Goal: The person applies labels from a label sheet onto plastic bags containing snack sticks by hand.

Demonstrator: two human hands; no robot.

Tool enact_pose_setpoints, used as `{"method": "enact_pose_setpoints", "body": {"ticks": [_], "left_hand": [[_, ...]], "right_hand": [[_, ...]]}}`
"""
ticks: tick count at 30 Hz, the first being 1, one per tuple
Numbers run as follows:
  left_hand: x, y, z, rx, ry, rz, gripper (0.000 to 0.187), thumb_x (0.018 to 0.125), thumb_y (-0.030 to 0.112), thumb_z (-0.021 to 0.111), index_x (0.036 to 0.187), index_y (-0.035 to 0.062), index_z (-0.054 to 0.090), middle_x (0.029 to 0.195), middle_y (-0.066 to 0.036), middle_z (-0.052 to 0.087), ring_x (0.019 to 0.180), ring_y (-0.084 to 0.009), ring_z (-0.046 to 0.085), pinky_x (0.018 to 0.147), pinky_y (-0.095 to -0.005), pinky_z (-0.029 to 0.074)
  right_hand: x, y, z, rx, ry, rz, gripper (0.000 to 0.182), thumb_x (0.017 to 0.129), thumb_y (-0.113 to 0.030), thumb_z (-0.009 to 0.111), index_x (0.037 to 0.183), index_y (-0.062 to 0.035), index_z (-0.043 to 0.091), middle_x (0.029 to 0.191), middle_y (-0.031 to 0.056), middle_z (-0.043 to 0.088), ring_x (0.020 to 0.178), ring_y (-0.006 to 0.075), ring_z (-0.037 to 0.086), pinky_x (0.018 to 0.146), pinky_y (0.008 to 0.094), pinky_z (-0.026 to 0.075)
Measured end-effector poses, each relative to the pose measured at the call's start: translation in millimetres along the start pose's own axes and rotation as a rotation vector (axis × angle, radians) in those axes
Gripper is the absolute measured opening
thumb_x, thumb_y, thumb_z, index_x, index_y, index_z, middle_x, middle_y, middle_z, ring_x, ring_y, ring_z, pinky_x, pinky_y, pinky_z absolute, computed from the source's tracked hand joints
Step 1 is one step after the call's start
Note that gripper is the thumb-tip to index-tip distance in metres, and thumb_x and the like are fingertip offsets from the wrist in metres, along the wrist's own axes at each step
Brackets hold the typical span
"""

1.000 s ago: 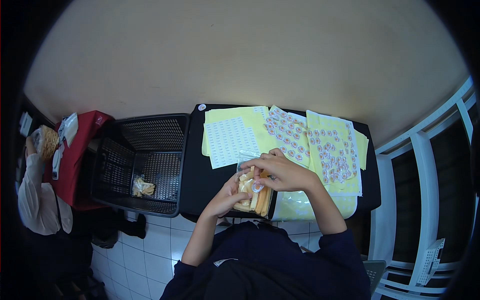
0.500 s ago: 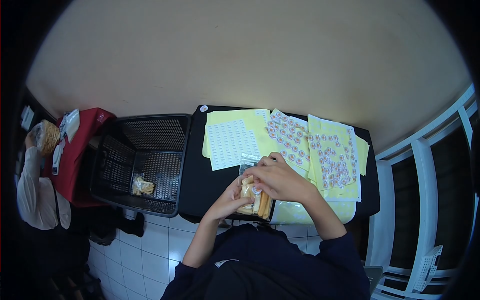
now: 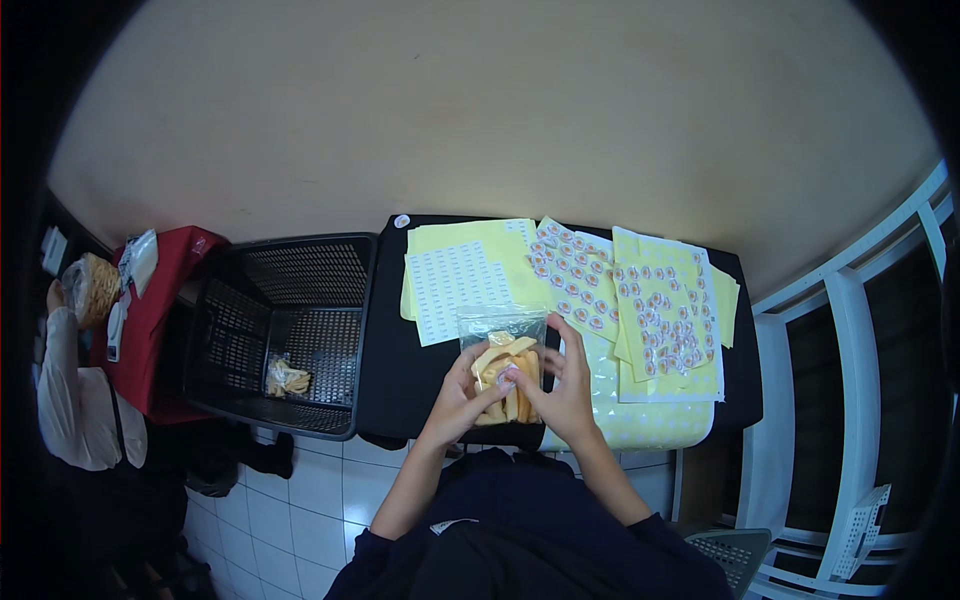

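A clear zip bag (image 3: 500,322) filled with pale yellow sticks is held upright near the front edge of the black table. My left hand (image 3: 461,398) grips its left side, the thumb across the front. My right hand (image 3: 567,390) holds the right side, fingers behind and thumb pressed on a small round sticker (image 3: 508,377) on the bag's front. Behind the bag lies a sheet of small printed labels (image 3: 455,290). Sheets of round stickers (image 3: 665,318) spread to the right.
A black plastic crate (image 3: 366,330) with one bag of sticks (image 3: 287,377) inside stands left of the black table (image 3: 400,385). Farther left, a co-worker (image 3: 80,400) holds a basket (image 3: 98,290) beside a red-covered table (image 3: 165,300). White railings (image 3: 855,400) stand at right.
My right hand has moved from over the bag's top to its right side, with its thumb now on the sticker. The bag's top is uncovered and stands more spread out.
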State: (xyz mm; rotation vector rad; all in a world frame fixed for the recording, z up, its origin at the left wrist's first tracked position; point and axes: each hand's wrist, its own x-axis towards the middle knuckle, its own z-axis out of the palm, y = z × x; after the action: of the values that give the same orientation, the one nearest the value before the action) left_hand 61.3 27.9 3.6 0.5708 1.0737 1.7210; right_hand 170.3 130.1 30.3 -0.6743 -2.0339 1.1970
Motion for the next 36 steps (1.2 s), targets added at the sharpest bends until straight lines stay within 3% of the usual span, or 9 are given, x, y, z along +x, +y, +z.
{"method": "enact_pose_setpoints", "body": {"ticks": [1, 2, 8, 17, 23, 27, 29, 32, 36], "left_hand": [[2, -1, 2, 0.093, 0.042, 0.008, 0.051, 0.079, 0.002, 0.055, 0.123, -0.0047, 0.030, 0.115, -0.014, 0.046, 0.105, -0.0154, 0.047, 0.088, -0.0270, 0.039], [4, -2, 3, 0.185, 0.083, 0.017, 0.047, 0.081, 0.005, 0.055, 0.121, -0.0056, 0.032, 0.112, -0.014, 0.049, 0.102, -0.0150, 0.049, 0.086, -0.0262, 0.040], [8, -12, 3, 0.166, 0.170, 0.110, 0.036, 0.084, 0.010, 0.052, 0.114, -0.0050, 0.040, 0.104, -0.011, 0.053, 0.094, -0.0117, 0.051, 0.081, -0.0236, 0.042], [8, -5, 6, 0.161, 0.157, 0.129, 0.034, 0.086, 0.011, 0.051, 0.113, -0.0048, 0.042, 0.102, -0.011, 0.054, 0.092, -0.0110, 0.051, 0.079, -0.0233, 0.042], [10, -5, -6, 0.066, 0.132, 0.076, 0.038, 0.086, 0.012, 0.050, 0.118, -0.0042, 0.037, 0.107, -0.012, 0.051, 0.096, -0.0123, 0.051, 0.082, -0.0242, 0.041], [7, 11, -6, 0.131, 0.001, 0.030, 0.039, 0.084, 0.007, 0.052, 0.118, -0.0037, 0.036, 0.109, -0.012, 0.050, 0.098, -0.0130, 0.050, 0.083, -0.0251, 0.041], [6, 15, -7, 0.236, -0.098, 0.110, 0.044, 0.081, 0.004, 0.055, 0.119, -0.0023, 0.033, 0.107, -0.011, 0.050, 0.096, -0.0123, 0.051, 0.080, -0.0247, 0.044], [5, 16, -15, 0.166, -0.179, -0.033, 0.050, 0.079, -0.004, 0.054, 0.122, -0.0035, 0.029, 0.111, -0.012, 0.047, 0.101, -0.0141, 0.048, 0.085, -0.0262, 0.041], [9, -1, -25, 0.144, -0.282, -0.082, 0.048, 0.078, -0.002, 0.054, 0.120, -0.0016, 0.031, 0.108, -0.011, 0.049, 0.099, -0.0137, 0.050, 0.084, -0.0258, 0.041]], "right_hand": [[-3, 1, 3, 0.229, -0.015, 0.133, 0.071, 0.068, -0.008, 0.070, 0.126, 0.0000, 0.028, 0.122, 0.0181, 0.034, 0.098, 0.0278, 0.053, 0.078, 0.0351, 0.048], [-5, 3, 6, 0.173, 0.018, 0.035, 0.069, 0.070, -0.004, 0.068, 0.126, 0.0014, 0.028, 0.123, 0.0176, 0.035, 0.089, 0.0242, 0.058, 0.071, 0.0290, 0.051], [-9, 3, 7, 0.335, 0.040, 0.053, 0.073, 0.068, -0.002, 0.068, 0.127, 0.0013, 0.024, 0.125, 0.0173, 0.033, 0.099, 0.0271, 0.054, 0.079, 0.0314, 0.049], [-14, -2, 19, 0.407, 0.040, 0.153, 0.072, 0.068, 0.003, 0.064, 0.126, 0.0030, 0.023, 0.125, 0.0173, 0.033, 0.110, 0.0263, 0.046, 0.089, 0.0327, 0.041], [-20, -1, 31, 0.373, 0.091, 0.031, 0.067, 0.072, 0.000, 0.064, 0.125, 0.0032, 0.024, 0.123, 0.0168, 0.035, 0.108, 0.0244, 0.047, 0.088, 0.0313, 0.041], [-19, -7, 32, 0.540, 0.196, 0.187, 0.065, 0.073, 0.001, 0.063, 0.125, 0.0018, 0.024, 0.121, 0.0164, 0.038, 0.106, 0.0231, 0.048, 0.087, 0.0299, 0.043], [-21, -13, 32, 0.581, 0.260, 0.221, 0.065, 0.073, 0.003, 0.062, 0.126, -0.0002, 0.024, 0.119, 0.0160, 0.039, 0.103, 0.0223, 0.050, 0.084, 0.0281, 0.045], [-31, -14, 39, 0.556, 0.361, 0.214, 0.066, 0.073, 0.003, 0.062, 0.127, -0.0014, 0.024, 0.120, 0.0159, 0.038, 0.103, 0.0230, 0.050, 0.081, 0.0272, 0.047], [-48, -11, 44, 0.524, 0.497, 0.232, 0.066, 0.072, 0.007, 0.061, 0.126, -0.0020, 0.025, 0.122, 0.0153, 0.036, 0.105, 0.0237, 0.049, 0.083, 0.0278, 0.046]]}}
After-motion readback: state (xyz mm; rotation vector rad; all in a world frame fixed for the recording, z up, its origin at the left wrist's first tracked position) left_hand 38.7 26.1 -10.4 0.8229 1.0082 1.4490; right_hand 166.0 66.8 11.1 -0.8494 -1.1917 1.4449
